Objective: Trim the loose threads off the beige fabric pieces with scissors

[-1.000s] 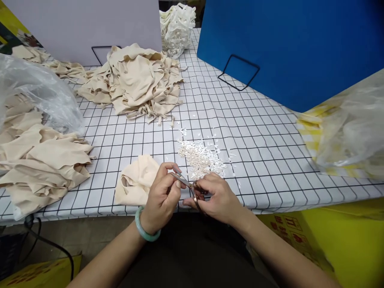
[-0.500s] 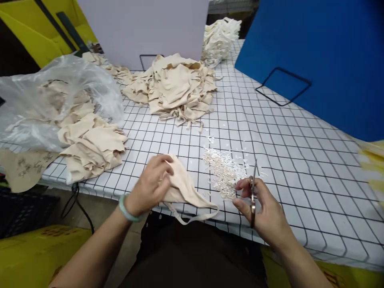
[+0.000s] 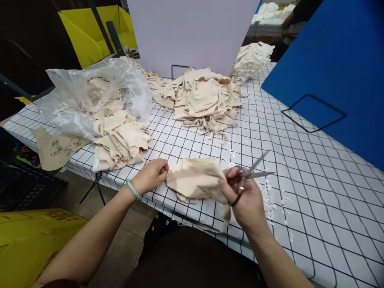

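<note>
Left hand (image 3: 151,175) pinching the left edge of the beige cloth piece (image 3: 195,179) near the front edge of the checked table (image 3: 315,160). Right hand (image 3: 244,198) gripping the cloth's right end, fingers looped through open scissors (image 3: 250,174). Cloth's lower part hidden behind that hand. White snippets (image 3: 270,200) just right, blurry.

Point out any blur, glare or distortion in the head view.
Head view: the scissors blades smear with motion blur in the right hand; the plastic bag shows white glare; the tablecloth grid lines bow from wide-angle distortion; the beige fabric piece and left hand are fairly sharp, evenly lit.
</note>
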The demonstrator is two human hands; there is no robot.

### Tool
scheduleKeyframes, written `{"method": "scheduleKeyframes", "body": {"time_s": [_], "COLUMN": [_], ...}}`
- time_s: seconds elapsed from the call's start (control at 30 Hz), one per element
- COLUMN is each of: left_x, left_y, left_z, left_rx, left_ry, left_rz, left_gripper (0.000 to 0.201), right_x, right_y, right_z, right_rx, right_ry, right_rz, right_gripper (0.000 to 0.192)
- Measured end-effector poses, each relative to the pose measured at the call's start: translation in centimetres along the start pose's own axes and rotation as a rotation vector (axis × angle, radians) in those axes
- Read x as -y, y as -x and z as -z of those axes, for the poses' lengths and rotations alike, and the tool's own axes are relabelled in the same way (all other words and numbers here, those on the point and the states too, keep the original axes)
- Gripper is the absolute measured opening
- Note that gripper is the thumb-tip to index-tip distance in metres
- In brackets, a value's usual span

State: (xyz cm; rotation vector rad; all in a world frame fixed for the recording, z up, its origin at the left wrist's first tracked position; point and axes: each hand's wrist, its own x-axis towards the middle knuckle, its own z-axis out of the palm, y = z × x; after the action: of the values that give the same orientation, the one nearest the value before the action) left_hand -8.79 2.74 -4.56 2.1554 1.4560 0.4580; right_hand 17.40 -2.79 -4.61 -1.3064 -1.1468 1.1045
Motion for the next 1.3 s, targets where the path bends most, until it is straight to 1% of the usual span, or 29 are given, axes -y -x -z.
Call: {"method": "scheduleKeyframes", "body": {"time_s": [0.07,0.1,0.13,0.17,0.2,0.23,0.3,0.33,0.37,0.4,0.43,0.5,0.53,0.6,0.63,0.67,0.7,0.77,0.83,0.9,0.97,1.03,1.07,1.1,1.13,1.2,1.23,1.27,1.3], "left_x": [-0.5,-0.9,-1.3,-1.7,-2.1,-2.3,-2.3,-2.1,-1.7,-1.3,-0.9,-0.1,0.2,0.6,0.7,0.6,0.5,0.0,-0.7,-1.4,-2.1,-2.7,-3.0,-3.2,-3.5,-4.1,-4.4,-4.7,-5.0], "left_y": [-0.8,-1.3,-1.9,-2.4,-3.0,-3.5,-4.2,-4.4,-4.5,-4.6,-4.6,-4.4,-4.1,-3.3,-2.6,-1.8,-0.8,1.2,3.0,4.2,4.7,4.9,4.9,4.9,5.0,5.4,5.7,6.0,6.2], "left_z": [-0.3,-0.5,-0.7,-0.9,-1.0,-1.0,-0.2,0.5,1.3,2.3,3.2,4.4,4.6,4.2,3.7,3.0,2.3,1.0,0.0,-0.9,-1.8,-2.4,-2.6,-2.5,-2.3,-1.7,-1.3,-0.9,-0.7], "left_rx": [-0.05,-0.052,-0.026,0.037,0.134,0.246,0.432,0.481,0.478,0.42,0.322,0.059,-0.091,-0.357,-0.442,-0.478,-0.461,-0.333,-0.192,-0.092,-0.023,-0.01,-0.028,-0.067,-0.126,-0.236,-0.239,-0.183,-0.074], "left_ry": [0.016,0.043,0.091,0.165,0.273,0.398,0.615,0.685,0.739,0.781,0.813,0.831,0.779,0.527,0.365,0.213,0.084,-0.09,-0.187,-0.23,-0.203,-0.104,-0.033,0.044,0.117,0.255,0.345,0.469,0.628], "left_rz": [-0.029,-0.068,-0.119,-0.173,-0.21,-0.222,-0.179,-0.151,-0.124,-0.094,-0.058,0.042,0.087,0.129,0.13,0.122,0.112,0.114,0.159,0.19,0.135,0.013,-0.041,-0.08,-0.105,-0.114,-0.095,-0.058,-0.002], "left_gripper": [0.018,0.024,0.031,0.037,0.04,0.037,0.021,0.015,0.016,0.021,0.024,0.027,0.027,0.022,0.018,0.013,0.014,0.034,0.05,0.054,0.045,0.026,0.016,0.009,0.009,0.012,0.014,0.015,0.015], "right_x": [0.4,0.7,1.2,1.9,2.8,3.8,6.1,7.1,7.7,8.0,7.7,5.8,4.3,1.1,-0.4,-1.6,-2.4,-2.9,-2.1,-1.0,-0.1,-0.1,-0.4,-0.9,-1.3,-1.9,-2.0,-1.8,-1.4], "right_y": [-0.2,-0.3,-0.3,-0.5,-0.7,-1.0,-1.9,-2.6,-3.4,-4.3,-5.2,-7.1,-7.8,-8.6,-8.7,-8.5,-8.0,-6.9,-5.6,-4.5,-3.4,-2.5,-2.1,-1.9,-1.8,-1.9,-2.1,-2.4,-2.7], "right_z": [0.8,0.9,0.9,0.7,0.4,0.1,-0.5,-0.8,-1.1,-1.3,-1.6,-2.2,-2.5,-3.0,-3.1,-3.1,-3.0,-2.6,-2.3,-2.5,-3.2,-4.1,-4.6,-5.1,-5.5,-6.3,-6.6,-6.9,-7.1], "right_rx": [-0.03,-0.026,-0.019,-0.011,-0.004,0.003,0.013,0.011,0.004,-0.011,-0.034,-0.095,-0.13,-0.16,-0.156,-0.148,-0.136,-0.104,-0.07,0.023,0.23,0.464,0.536,0.564,0.55,0.463,0.417,0.375,0.34], "right_ry": [-0.115,-0.146,-0.165,-0.171,-0.163,-0.146,-0.111,-0.108,-0.118,-0.135,-0.157,-0.18,-0.176,-0.124,-0.101,-0.079,-0.062,-0.029,0.017,0.09,0.18,0.271,0.31,0.342,0.362,0.33,0.271,0.189,0.096], "right_rz": [-0.014,-0.026,-0.029,-0.022,-0.004,0.025,0.1,0.139,0.176,0.209,0.235,0.227,0.188,0.04,-0.008,-0.044,-0.057,-0.064,-0.081,-0.104,-0.098,-0.021,0.034,0.084,0.117,0.122,0.106,0.094,0.09], "right_gripper": [0.033,0.035,0.036,0.037,0.037,0.036,0.031,0.028,0.025,0.023,0.022,0.026,0.028,0.031,0.031,0.032,0.032,0.032,0.033,0.031,0.027,0.021,0.02,0.021,0.021,0.019,0.019,0.02,0.021]}}
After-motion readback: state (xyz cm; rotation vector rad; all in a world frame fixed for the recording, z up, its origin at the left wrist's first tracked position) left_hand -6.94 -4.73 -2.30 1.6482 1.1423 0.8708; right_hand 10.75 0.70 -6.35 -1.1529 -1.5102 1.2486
